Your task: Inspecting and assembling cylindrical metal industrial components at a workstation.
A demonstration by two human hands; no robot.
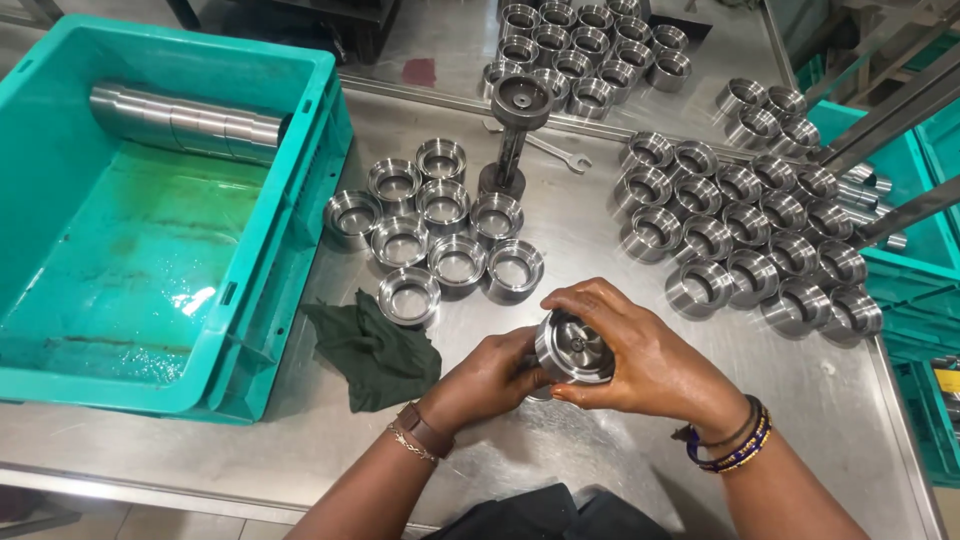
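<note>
In both hands [590, 365], steel ring [572, 348]

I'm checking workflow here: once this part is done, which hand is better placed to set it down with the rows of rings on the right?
Probably the right hand: it wraps the metal part from the side nearest those ring rows, while the left hand supports it from below, nearer the green cloth.

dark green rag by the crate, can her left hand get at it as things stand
Probably yes: the dark green rag lies on open steel table just beside the left hand, nothing between, though that hand is now gripping the metal ring part.
</note>
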